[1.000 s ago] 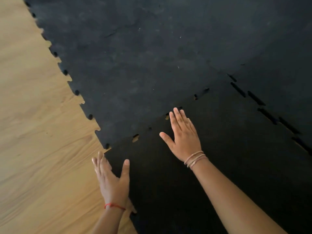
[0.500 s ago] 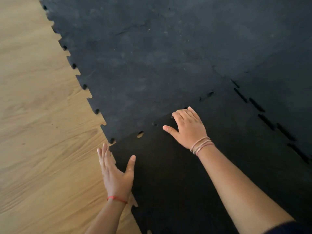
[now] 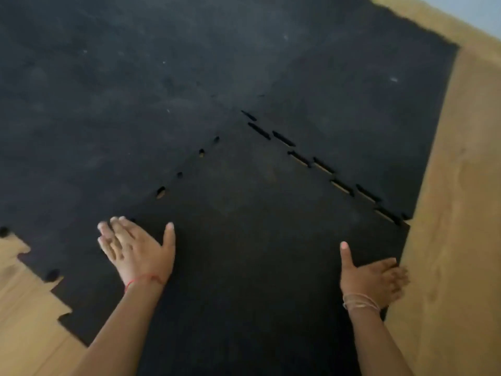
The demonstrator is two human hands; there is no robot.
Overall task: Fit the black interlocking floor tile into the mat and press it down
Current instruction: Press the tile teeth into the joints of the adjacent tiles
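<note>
The black interlocking tile (image 3: pixel 244 226) lies in the near corner of the black mat (image 3: pixel 135 90), its point toward the mat's middle. Small gaps show along its left seam (image 3: pixel 179 175) and longer slits along its right seam (image 3: pixel 311 156), with wood visible through some. My left hand (image 3: pixel 135 251) lies flat and spread near the tile's left seam, fingers blurred. My right hand (image 3: pixel 371 278) rests flat at the tile's right edge, thumb up, fingers pointing toward the wooden floor. Neither hand holds anything.
Wooden floor (image 3: pixel 455 213) borders the mat on the right and shows at the lower left (image 3: pixel 24 308), where the mat's toothed edge (image 3: pixel 51 275) steps along it. A pale wall strip (image 3: pixel 482 12) is at the top right.
The view has swung right. My left hand moved from the wood-side edge up onto the left seam. My right hand left the left seam and went to the tile's right edge.
</note>
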